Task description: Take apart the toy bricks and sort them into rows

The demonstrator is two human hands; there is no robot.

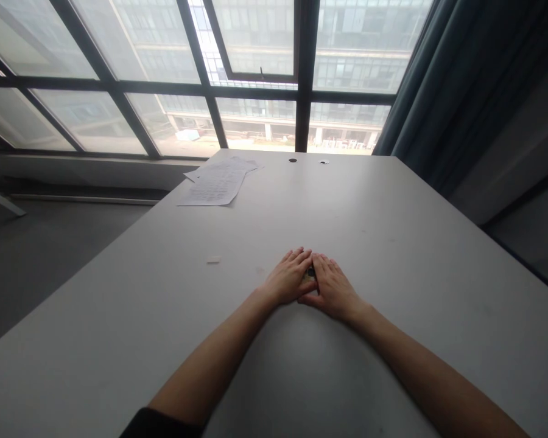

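My left hand [291, 277] lies palm down on the white table [164, 304], fingers stretched forward. Beside it my right hand [334, 286] is also palm down and flat, its fingertips and thumb meeting those of the left. Through the gap between the two hands shows part of a small thing [310, 273], dark with some pale yellow. Both hands cover most of it, and its kind cannot be made out. Neither hand is seen gripping anything.
Left of my hands lies a small pale pinkish strip [214, 260]. Printed paper sheets [217, 185] overlap at the table's far left edge. Two round cable holes [293, 160] sit near the back edge, below large windows. A dark blue curtain [438, 91] hangs at right.
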